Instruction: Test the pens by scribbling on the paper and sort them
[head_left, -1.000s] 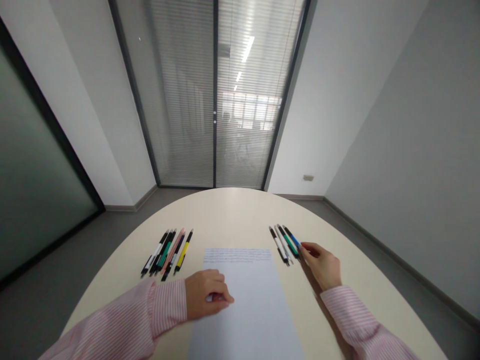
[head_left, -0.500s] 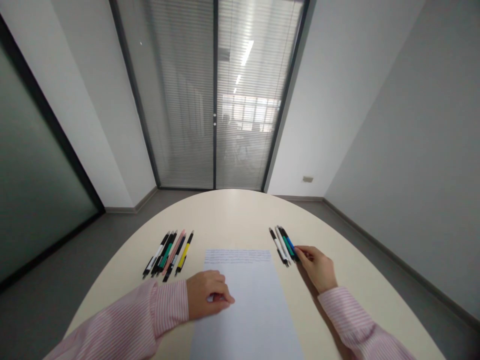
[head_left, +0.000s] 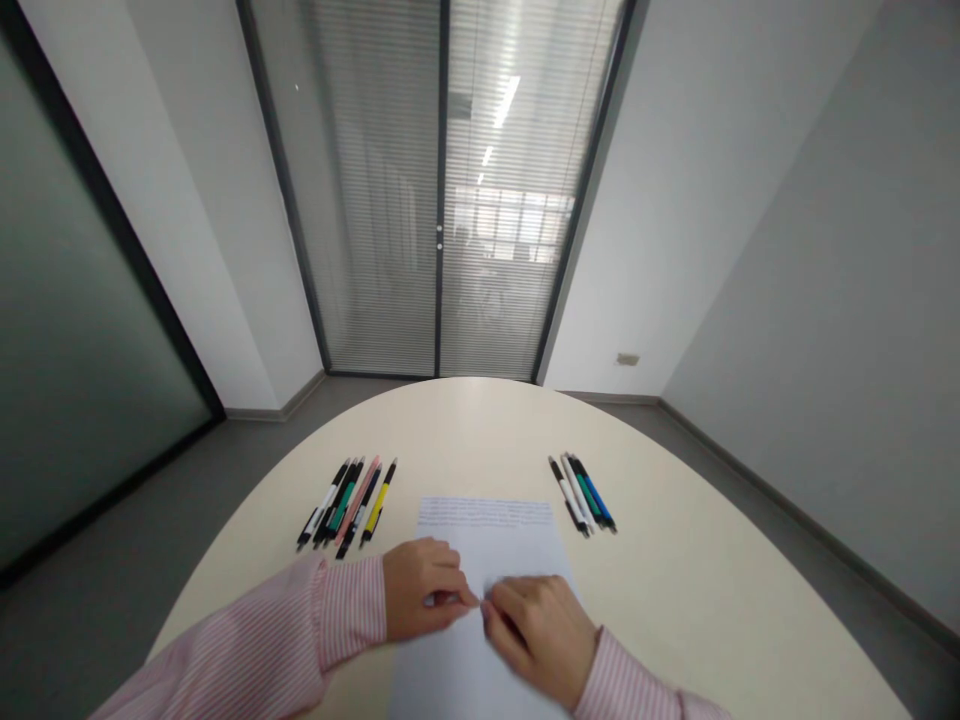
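Observation:
My left hand point(head_left: 427, 592) rests over the left side of a white sheet of paper point(head_left: 442, 675), thumb and fingers pinched together. Close to its fingertips is my right hand point(head_left: 541, 630), slightly blurred, its fingers curled closed above the paper. The fingertips of both hands meet or nearly meet; anything between them is too small or hidden to make out. Lines of handwriting run along the top of the sheet. To the right lies a group of pens, including a white pen point(head_left: 577, 490), a green pen point(head_left: 588, 494) and a blue pen point(head_left: 597, 497).
Beyond my left forearm lie several more pens, among them a yellow pen point(head_left: 378, 508), a pink pen point(head_left: 360, 500) and a green pen point(head_left: 343, 507). The pale round table point(head_left: 480, 430) has a curved far edge. A glass partition with blinds point(head_left: 375, 250) stands behind it.
My right hand has left the blue pen in the right group and moved left to my left hand over the paper. The blue pen stays in the group. The view has shifted slightly.

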